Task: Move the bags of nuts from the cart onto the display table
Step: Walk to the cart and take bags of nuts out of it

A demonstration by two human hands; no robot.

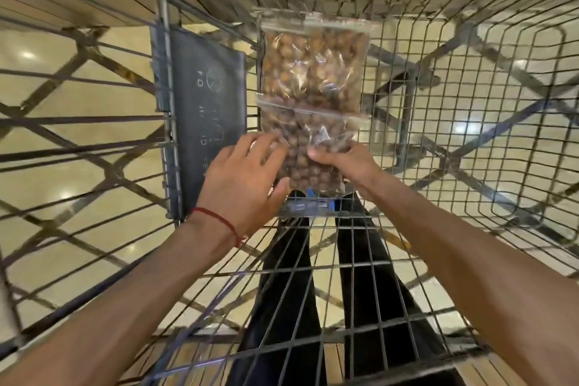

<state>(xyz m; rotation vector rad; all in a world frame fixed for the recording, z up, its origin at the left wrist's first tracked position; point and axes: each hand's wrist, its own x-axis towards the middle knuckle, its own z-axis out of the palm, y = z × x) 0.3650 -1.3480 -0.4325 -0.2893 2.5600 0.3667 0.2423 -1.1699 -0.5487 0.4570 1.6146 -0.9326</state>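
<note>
Two clear zip bags of brown nuts lie in the wire cart. The far bag lies flat on the cart's bottom. The near bag overlaps its lower edge. My right hand grips the near bag's right side, thumb on top. My left hand, with a red thread round the wrist, lies against the bag's left edge with fingers spread and the thumb at its lower corner. The display table is out of view.
A dark grey plastic flap hangs on the cart's left side beside the bags. Wire walls rise on all sides. Below the mesh show a shiny tiled floor and my dark trouser legs.
</note>
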